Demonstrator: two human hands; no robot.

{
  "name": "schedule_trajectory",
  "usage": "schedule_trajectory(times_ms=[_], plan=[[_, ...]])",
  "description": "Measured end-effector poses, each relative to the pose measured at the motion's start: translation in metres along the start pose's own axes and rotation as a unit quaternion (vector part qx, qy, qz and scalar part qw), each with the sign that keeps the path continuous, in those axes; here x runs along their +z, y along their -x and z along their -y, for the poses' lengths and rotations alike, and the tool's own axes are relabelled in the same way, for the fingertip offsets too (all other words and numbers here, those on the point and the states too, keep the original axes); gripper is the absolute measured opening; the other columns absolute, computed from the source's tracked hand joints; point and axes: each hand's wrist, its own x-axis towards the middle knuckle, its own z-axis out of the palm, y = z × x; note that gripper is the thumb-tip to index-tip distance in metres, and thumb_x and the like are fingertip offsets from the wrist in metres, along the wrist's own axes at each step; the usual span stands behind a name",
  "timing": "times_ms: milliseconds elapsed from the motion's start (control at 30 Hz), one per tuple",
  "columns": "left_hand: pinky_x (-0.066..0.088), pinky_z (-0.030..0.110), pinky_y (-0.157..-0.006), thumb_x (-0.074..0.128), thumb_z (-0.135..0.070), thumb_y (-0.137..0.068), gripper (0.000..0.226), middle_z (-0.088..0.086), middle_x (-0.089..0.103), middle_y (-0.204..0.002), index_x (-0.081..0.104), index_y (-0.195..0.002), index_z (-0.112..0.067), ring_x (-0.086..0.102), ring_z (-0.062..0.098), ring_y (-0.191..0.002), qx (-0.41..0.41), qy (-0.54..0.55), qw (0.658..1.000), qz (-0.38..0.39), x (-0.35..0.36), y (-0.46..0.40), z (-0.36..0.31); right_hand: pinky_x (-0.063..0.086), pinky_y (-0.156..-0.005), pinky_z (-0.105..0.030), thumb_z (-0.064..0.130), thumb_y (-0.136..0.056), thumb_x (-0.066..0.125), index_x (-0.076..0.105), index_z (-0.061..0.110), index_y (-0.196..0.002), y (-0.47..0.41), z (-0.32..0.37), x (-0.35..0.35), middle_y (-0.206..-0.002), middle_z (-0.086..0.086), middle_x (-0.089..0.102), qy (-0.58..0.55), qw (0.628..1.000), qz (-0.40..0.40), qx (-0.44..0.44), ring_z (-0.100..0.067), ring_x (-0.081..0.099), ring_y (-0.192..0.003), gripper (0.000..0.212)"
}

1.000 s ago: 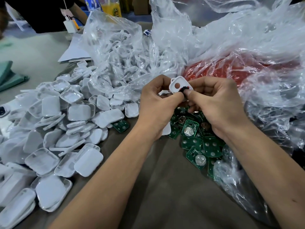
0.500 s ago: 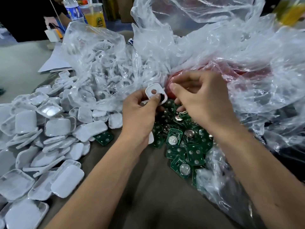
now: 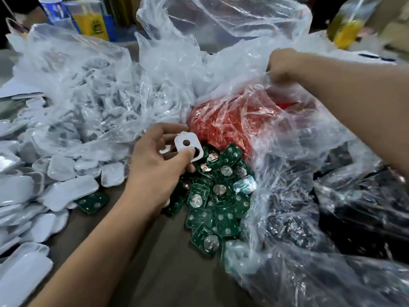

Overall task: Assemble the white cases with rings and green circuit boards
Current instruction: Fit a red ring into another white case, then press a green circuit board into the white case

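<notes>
My left hand (image 3: 158, 165) pinches a small white case (image 3: 188, 145) with a round hole in it; a dark ring sits in its lower hole by my thumb. Just below and right of it lies a pile of green circuit boards (image 3: 218, 202) with round metal contacts. My right hand (image 3: 282, 64) is far up at the right, fingers closed on the edge of a clear plastic bag (image 3: 265, 103) that holds red parts (image 3: 223, 122).
Several white case halves (image 3: 64, 191) are heaped at the left, some in a clear bag (image 3: 88, 96). A lone green board (image 3: 91, 202) lies beside them. Dark parts in plastic (image 3: 343, 213) fill the right. Bottles (image 3: 90, 21) stand at the back.
My right hand has left the white case and moved up and right to grasp the bag's edge. My left hand keeps the case, now lower over the boards.
</notes>
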Motion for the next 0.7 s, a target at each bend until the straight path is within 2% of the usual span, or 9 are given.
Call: schedule_trajectory(times_ms=[67,133,200,267,333,467,567,700], plan=[[0.057,0.029,-0.059,0.074,0.005,-0.087,0.029,0.009,0.074,-0.103,0.070,-0.109,-0.015,0.069,0.022,-0.062,-0.005,0.004,1.000,0.006,0.001,0.000,0.000,0.052,-0.097,-0.042,-0.002,-0.094,0.061,0.068,-0.009,-0.118,-0.008,0.004,0.013,-0.123,-0.028,0.066,0.048,0.999,0.025,0.002,-0.042,0.065,-0.116,0.025],[0.053,0.023,-0.056,0.072,0.007,-0.088,0.031,0.010,0.074,-0.101,0.071,-0.109,-0.014,0.067,0.020,-0.060,-0.006,0.014,1.000,0.007,0.001,0.001,-0.001,0.052,-0.093,-0.044,-0.007,-0.091,0.063,0.068,-0.010,-0.105,-0.013,0.008,0.018,-0.109,-0.028,0.066,0.066,0.997,0.047,0.015,-0.043,0.065,-0.113,0.015],[0.051,0.021,-0.054,0.069,0.010,-0.088,0.033,0.011,0.074,-0.100,0.072,-0.111,-0.013,0.064,0.018,-0.059,-0.009,0.014,1.000,0.005,0.001,0.001,-0.003,0.049,-0.083,-0.038,-0.011,-0.087,0.065,0.067,-0.005,-0.086,-0.017,0.007,0.017,-0.087,-0.022,0.060,0.069,0.994,0.074,0.029,-0.038,0.065,-0.099,0.006],[0.050,0.021,-0.053,0.068,0.012,-0.088,0.034,0.013,0.073,-0.101,0.072,-0.111,-0.012,0.063,0.019,-0.058,-0.012,0.017,1.000,0.004,0.000,0.002,-0.005,0.042,-0.078,-0.035,-0.011,-0.087,0.064,0.067,-0.005,-0.087,-0.017,0.004,0.014,-0.081,-0.021,0.056,0.053,0.994,0.087,0.039,-0.034,0.057,-0.089,0.007],[0.051,0.021,-0.053,0.067,0.013,-0.088,0.034,0.014,0.073,-0.101,0.071,-0.111,-0.011,0.062,0.019,-0.058,-0.014,0.023,1.000,0.004,0.000,0.002,-0.005,0.042,-0.081,-0.037,-0.005,-0.092,0.059,0.067,-0.005,-0.098,-0.017,-0.001,0.015,-0.095,-0.024,0.058,0.066,0.996,0.061,0.026,-0.036,0.055,-0.092,0.010],[0.049,0.020,-0.052,0.067,0.014,-0.087,0.035,0.011,0.073,-0.098,0.072,-0.110,-0.013,0.061,0.019,-0.056,-0.013,0.026,1.000,0.004,0.000,0.002,-0.005,0.050,-0.099,-0.045,-0.001,-0.094,0.059,0.067,-0.005,-0.114,-0.014,-0.003,0.022,-0.123,-0.026,0.063,0.088,0.995,0.024,0.038,-0.042,0.061,-0.122,0.022],[0.048,0.021,-0.051,0.068,0.011,-0.087,0.035,0.003,0.074,-0.091,0.074,-0.108,-0.017,0.062,0.019,-0.058,-0.015,0.025,1.000,0.010,0.000,0.002,-0.004,0.052,-0.095,-0.043,-0.007,-0.090,0.060,0.067,-0.006,-0.112,-0.015,0.000,0.026,-0.123,-0.026,0.065,0.058,0.996,-0.013,0.066,-0.043,0.061,-0.122,0.024],[0.047,0.022,-0.050,0.069,0.010,-0.087,0.035,0.001,0.075,-0.089,0.074,-0.106,-0.019,0.063,0.020,-0.057,-0.017,0.021,1.000,0.004,0.000,0.001,-0.004,0.051,-0.098,-0.046,-0.006,-0.097,0.046,0.064,-0.008,-0.122,-0.013,0.001,0.029,-0.132,-0.031,0.061,0.010,0.991,-0.084,0.103,-0.047,0.058,-0.125,0.030]])
